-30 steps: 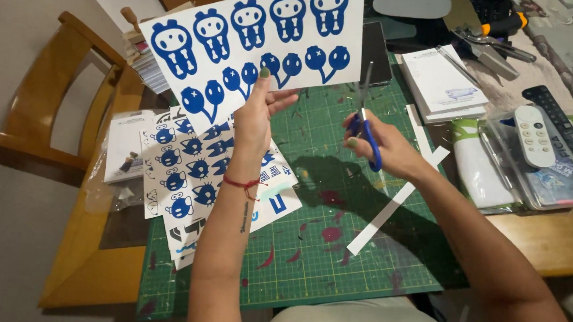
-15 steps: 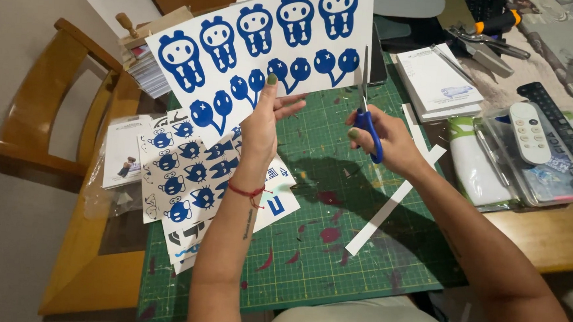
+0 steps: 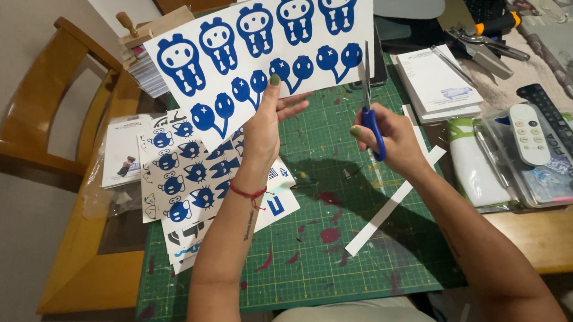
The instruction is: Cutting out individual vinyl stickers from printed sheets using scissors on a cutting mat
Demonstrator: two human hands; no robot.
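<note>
Head view: left hand (image 3: 262, 130) pinches the sticker sheet (image 3: 259, 55) by its lower edge, lifted over the green mat (image 3: 334, 248) toward the table's far edge. Right hand (image 3: 392, 137) is closed around blue-handled scissors (image 3: 370, 103), blades up, seemingly shut, beside the sheet's right edge. White strip (image 3: 392, 202) lies on mat.

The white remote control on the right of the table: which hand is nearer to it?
Right. The right hand, holding blue-handled scissors, is just left of the white remote control. The left hand holds the sticker sheet, farther left across the green cutting mat.
</note>
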